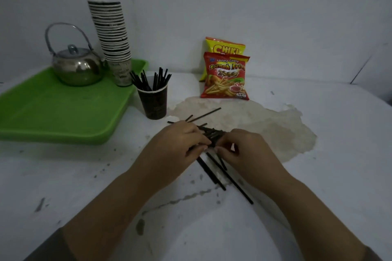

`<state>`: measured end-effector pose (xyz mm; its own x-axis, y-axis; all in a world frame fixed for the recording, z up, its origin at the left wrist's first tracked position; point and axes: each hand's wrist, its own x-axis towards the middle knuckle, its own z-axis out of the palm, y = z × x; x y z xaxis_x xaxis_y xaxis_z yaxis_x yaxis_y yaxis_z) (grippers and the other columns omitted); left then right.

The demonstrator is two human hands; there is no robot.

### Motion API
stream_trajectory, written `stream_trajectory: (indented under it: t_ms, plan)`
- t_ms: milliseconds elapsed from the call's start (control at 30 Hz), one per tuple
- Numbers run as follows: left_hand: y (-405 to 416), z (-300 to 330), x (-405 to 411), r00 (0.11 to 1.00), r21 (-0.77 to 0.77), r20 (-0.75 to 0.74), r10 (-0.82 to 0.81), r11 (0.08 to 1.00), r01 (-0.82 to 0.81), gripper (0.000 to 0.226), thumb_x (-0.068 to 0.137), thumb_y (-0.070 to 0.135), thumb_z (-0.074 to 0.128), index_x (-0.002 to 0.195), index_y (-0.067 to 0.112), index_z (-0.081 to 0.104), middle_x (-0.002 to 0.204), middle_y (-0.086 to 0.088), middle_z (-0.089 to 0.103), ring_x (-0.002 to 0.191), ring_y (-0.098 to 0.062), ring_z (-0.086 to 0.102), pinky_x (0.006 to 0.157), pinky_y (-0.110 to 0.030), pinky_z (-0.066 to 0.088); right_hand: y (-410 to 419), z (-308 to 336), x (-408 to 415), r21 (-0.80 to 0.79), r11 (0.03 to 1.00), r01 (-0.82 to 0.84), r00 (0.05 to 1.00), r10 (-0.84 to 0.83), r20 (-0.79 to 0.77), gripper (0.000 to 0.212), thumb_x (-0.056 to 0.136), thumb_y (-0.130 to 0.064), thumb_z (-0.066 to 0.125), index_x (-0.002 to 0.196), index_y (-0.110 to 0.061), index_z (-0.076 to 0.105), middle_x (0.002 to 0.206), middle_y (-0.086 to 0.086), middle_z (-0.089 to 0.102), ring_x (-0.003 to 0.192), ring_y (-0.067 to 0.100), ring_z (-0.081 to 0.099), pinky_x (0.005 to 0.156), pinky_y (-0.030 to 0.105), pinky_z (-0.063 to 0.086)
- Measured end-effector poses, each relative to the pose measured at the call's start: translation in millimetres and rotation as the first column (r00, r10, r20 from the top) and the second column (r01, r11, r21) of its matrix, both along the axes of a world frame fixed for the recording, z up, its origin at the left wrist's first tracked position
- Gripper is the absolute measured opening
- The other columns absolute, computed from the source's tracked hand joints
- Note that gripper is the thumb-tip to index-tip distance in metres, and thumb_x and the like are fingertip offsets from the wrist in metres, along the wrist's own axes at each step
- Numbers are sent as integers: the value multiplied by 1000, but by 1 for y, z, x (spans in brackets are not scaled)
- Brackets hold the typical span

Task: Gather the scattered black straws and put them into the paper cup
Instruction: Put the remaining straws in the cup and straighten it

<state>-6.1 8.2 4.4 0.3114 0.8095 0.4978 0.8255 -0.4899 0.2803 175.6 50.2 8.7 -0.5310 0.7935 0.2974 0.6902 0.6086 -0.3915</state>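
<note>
Both the left hand point(180, 142) and right hand point(239, 150) curl closed around a bunch of loose black straws point(214, 167) on the table point(318, 176), near the paper cup point(153, 101) holding more straws.

The middle of the loose black plastic straws point(214, 167) lies hidden under both hands. The flat green plastic tray point(63, 110) is cut off at the left edge (its full width unseen).
</note>
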Motion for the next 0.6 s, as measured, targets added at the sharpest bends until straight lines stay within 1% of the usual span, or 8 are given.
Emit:
stream_trajectory:
  t_ms: [100,167,233,333,367,467,533,600]
  plan:
    - [2,-2,-2,998,-41,-19,52,998,-53,23,84,23,53,97,17,70,88,-1,66,81,-10,51,66,-12,30,-6,4,-3,-13,999,-29,999,29,34,18,85,-37,58,88,-22,67,80,-8,58,67,6,46,57,16,35]
    - [2,-2,-3,996,-54,-13,85,995,-86,24,84,23,50,97,17,70,89,-1,67,81,-15,55,67,-21,39,-11,6,-7,-16,999,-47,998,48,51,20,85,-38,57,91,-21,67,86,-6,61,72,8,48,57,14,32]
    - [3,-1,-4,995,-50,10,103,994,-102,24,84,22,50,98,16,69,90,-1,67,82,-17,57,69,-29,45,-16,3,-13,-1,998,-58,997,58,52,21,85,-36,56,92,-19,66,92,-3,63,78,12,51,59,19,33]
    - [3,-1,-4,995,-39,18,102,994,-101,26,86,25,47,99,17,69,90,0,67,82,-15,56,70,-30,47,-21,-10,-25,104,994,-41,991,28,131,23,84,-30,59,100,-16,67,102,3,66,91,24,58,72,31,41]
    - [3,-1,-4,995,-39,13,101,994,-100,27,86,26,45,99,17,68,90,0,67,82,-15,56,70,-30,47,-22,-16,-29,147,988,-36,984,10,176,22,83,-26,59,100,-16,68,101,5,67,91,27,59,73,35,43]
    - [3,-4,-4,994,-54,16,105,993,-104,24,87,24,49,100,17,68,90,-1,67,82,-17,57,70,-33,47,-26,-23,-39,211,977,-10,960,-50,275,14,77,-16,63,89,-16,70,85,5,69,79,26,61,68,34,44]
    - [4,-5,-4,993,-60,24,112,992,-111,26,87,25,47,100,17,68,91,-1,67,82,-17,57,71,-35,48,-28,-23,-42,247,968,35,954,-106,281,11,66,-14,73,76,-16,69,70,3,68,65,23,60,60,31,45]
    - [4,-5,-4,992,-53,29,121,991,-119,32,87,30,41,100,17,68,91,-2,68,82,-18,58,71,-34,47,-29,-22,-42,255,964,70,947,-145,286,14,57,-14,77,64,-16,65,60,2,63,56,21,57,55,29,44]
